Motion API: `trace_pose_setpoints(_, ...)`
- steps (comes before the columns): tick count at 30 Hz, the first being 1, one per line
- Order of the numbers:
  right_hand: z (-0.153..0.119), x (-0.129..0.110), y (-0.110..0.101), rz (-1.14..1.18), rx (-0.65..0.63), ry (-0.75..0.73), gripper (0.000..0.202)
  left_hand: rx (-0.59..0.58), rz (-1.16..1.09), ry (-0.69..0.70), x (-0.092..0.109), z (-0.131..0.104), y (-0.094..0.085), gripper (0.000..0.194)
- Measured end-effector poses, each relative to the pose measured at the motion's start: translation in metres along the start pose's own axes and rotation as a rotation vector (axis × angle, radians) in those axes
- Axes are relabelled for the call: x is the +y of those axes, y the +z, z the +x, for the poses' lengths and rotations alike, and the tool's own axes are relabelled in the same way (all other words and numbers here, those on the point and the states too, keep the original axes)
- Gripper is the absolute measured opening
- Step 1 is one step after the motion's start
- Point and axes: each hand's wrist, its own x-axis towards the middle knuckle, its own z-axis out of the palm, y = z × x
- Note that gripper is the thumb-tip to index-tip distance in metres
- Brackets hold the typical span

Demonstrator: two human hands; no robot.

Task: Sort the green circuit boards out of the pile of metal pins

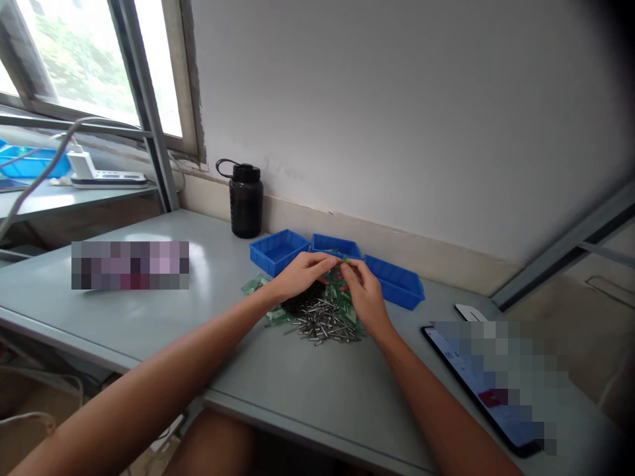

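My left hand (303,274) and my right hand (363,285) meet above a pile of small parts on the grey table. Thumbs and fingers of both are pinched close together; whatever lies between the fingertips is too small to make out. Below them is a heap of silvery metal pins (325,322), with a darker clump of small parts (300,301) at its left. Green-tinted clear plastic bags (282,316) lie around and behind the heap. Just behind my hands stand a left blue bin (278,251), a middle blue bin (337,244) and a right blue bin (397,281).
A dark bottle (247,201) stands by the wall. At the right lie a tablet (476,390) and a white object (470,312). A blurred-out item (129,266) is on the left. Beyond it, a power strip (112,178) sits on another surface near the window.
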Motion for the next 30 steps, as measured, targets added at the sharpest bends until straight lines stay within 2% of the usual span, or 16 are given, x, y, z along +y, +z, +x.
trace_pose_setpoints(3, 0.0, 0.001, 0.0, -0.002, 0.002, -0.036, 0.03, -0.01, 0.095, 0.063, -0.003, 0.001, -0.002, 0.025)
trace_pose_setpoints(5, 0.0, 0.001, 0.0, -0.024, 0.012, -0.054, 0.025, 0.029, 0.151, 0.094, -0.007, 0.002, -0.002, 0.024)
trace_pose_setpoints(9, 0.0, 0.001, -0.002, -0.02, 0.042, -0.065, 0.02, 0.175, 0.187, 0.087, -0.012, 0.003, -0.002, 0.039)
trace_pose_setpoints(11, 0.0, -0.001, -0.002, 0.017, 0.048, -0.056, 0.02, 0.161, 0.156, 0.069, -0.01, 0.003, -0.002, 0.041)
trace_pose_setpoints(16, 0.0, -0.005, -0.002, 0.099, 0.083, -0.004, 0.022, 0.104, 0.083, 0.035, -0.006, 0.003, 0.0, 0.016)
trace_pose_setpoints(20, 0.004, -0.003, -0.004, 0.124, 0.115, -0.02, 0.024, 0.138, 0.057, 0.052, -0.006, 0.002, 0.0, 0.018)
trace_pose_setpoints(26, 0.007, 0.007, -0.005, 0.033, -0.054, -0.025, 0.027, 0.177, 0.023, 0.035, -0.006, 0.003, -0.001, 0.018)
trace_pose_setpoints(30, 0.006, 0.009, -0.005, -0.001, -0.075, -0.034, 0.027, 0.2, 0.011, 0.041, -0.009, 0.004, -0.001, 0.015)
